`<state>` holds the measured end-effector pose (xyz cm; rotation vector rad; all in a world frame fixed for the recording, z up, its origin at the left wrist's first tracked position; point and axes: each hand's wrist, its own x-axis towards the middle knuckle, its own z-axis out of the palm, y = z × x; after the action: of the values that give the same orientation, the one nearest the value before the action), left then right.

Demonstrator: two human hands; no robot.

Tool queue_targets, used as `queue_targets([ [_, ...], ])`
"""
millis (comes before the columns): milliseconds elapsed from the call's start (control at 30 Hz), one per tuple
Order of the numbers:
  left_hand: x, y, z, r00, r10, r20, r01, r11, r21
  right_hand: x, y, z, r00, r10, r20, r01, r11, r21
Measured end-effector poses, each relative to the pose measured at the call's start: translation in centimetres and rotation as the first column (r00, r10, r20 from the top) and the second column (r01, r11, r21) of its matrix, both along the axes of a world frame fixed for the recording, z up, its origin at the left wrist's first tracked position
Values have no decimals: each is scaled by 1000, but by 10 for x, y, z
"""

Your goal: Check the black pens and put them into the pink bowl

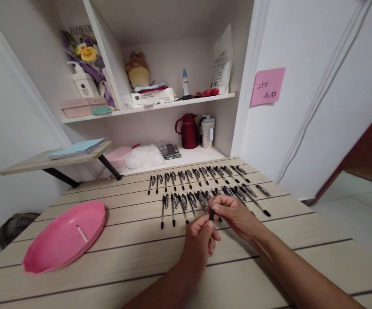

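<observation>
Above the near side of the table, both hands meet around a small black pen part. My left hand pinches its lower end between thumb and fingers. From the upper right, my right hand has thumb and index finger closed at its top end. The fingers partly cover the piece, so its exact shape is hidden. Just behind the hands lies a front row of slim black-ended pen pieces with short clear-and-black pieces beside them. Farther back runs a second, similar row. My hands block part of the front row.
A pink tray with a white stick in it stands on the left of the slatted table. Behind are a raised small shelf, a white plastic bag, a red jug and a lidded cup.
</observation>
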<state>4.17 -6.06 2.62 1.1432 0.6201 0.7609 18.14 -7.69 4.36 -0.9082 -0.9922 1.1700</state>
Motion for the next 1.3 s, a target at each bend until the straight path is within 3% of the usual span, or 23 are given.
queue_targets([
  [200,0,-1,1,1000,-13,9,12,1000,5,0,0,0,997,59,-54,-60,998,-24],
  [400,0,-2,1,1000,-10,0,10,1000,0,2,2,-2,1000,19,19,-20,999,26],
  [600,0,-2,2,1000,-3,6,3,1000,7,3,0,-1,998,62,15,-61,998,-24],
  [1133,0,0,2,999,-5,-48,5,1000,0,2,0,0,990,32,134,-33,999,6],
  [1233,1,0,2,998,13,-62,-14,1000,-25,8,2,1,982,-37,185,34,999,17],
  [1300,1,0,3,998,19,-62,-21,999,-41,25,6,3,932,-200,301,201,979,31],
])
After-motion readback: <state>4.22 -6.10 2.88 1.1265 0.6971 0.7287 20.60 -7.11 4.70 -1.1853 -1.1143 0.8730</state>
